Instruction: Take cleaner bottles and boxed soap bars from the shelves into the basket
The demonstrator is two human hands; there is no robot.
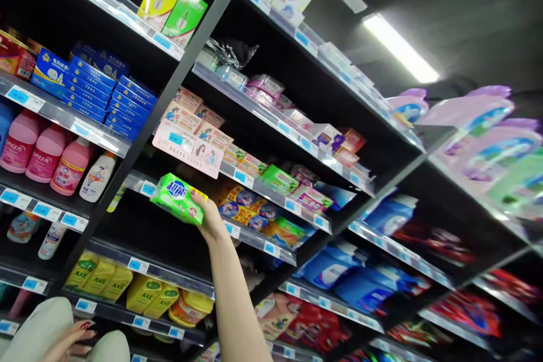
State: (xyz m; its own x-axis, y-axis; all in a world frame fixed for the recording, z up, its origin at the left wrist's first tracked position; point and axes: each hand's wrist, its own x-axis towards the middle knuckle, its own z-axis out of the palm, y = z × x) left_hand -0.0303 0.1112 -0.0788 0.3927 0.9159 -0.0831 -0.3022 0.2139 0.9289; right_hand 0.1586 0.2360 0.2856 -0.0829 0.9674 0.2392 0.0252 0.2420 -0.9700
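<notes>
My right hand (208,216) is raised to the shelves and grips a green soap pack (177,198) with blue lettering by its right end. The pack is held in front of the edge of a shelf (254,238) that carries orange, blue and green soap bars. A pink label card (189,148) hangs just above the pack. At the bottom left, my left hand (70,342), with red nails, lies on my knee in light trousers and holds nothing.
Dark shelving fills the view, tilted. Pink bottles (44,153) and blue boxes (91,87) stand at the left, yellow AXE pouches (127,291) below, and blue and red detergent bags (339,271) at the lower right. Purple pouches (470,113) are blurred at the right.
</notes>
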